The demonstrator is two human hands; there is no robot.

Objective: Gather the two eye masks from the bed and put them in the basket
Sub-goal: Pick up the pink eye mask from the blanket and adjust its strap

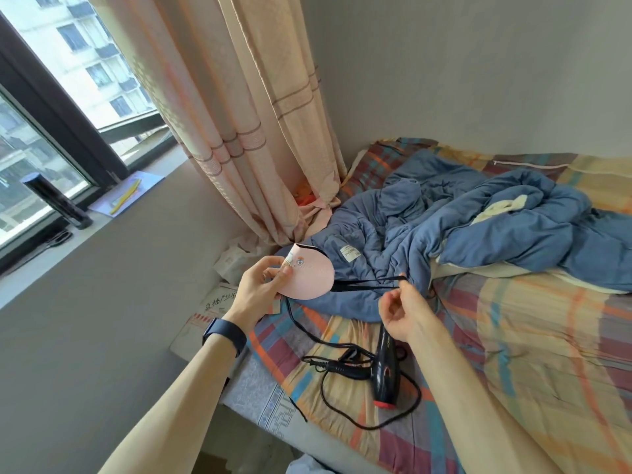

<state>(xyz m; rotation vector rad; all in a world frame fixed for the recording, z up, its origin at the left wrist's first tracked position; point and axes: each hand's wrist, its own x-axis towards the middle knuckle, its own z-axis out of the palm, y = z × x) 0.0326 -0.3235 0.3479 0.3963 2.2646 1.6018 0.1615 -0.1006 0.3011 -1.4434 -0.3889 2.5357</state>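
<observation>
Your left hand (pixel 261 285) pinches the pink eye mask (pixel 309 277) at its near edge, thumb on top, and holds it in the air above the bed (pixel 513 336). Your right hand (pixel 405 314) pinches the black strap (pixel 362 285) of this mask, pulled straight away from the left grip. Below the right grip, a black hair dryer (pixel 386 367) lies on the checked sheet with its cord. Beyond both grips lies a crumpled blue quilt (pixel 478 213).
</observation>
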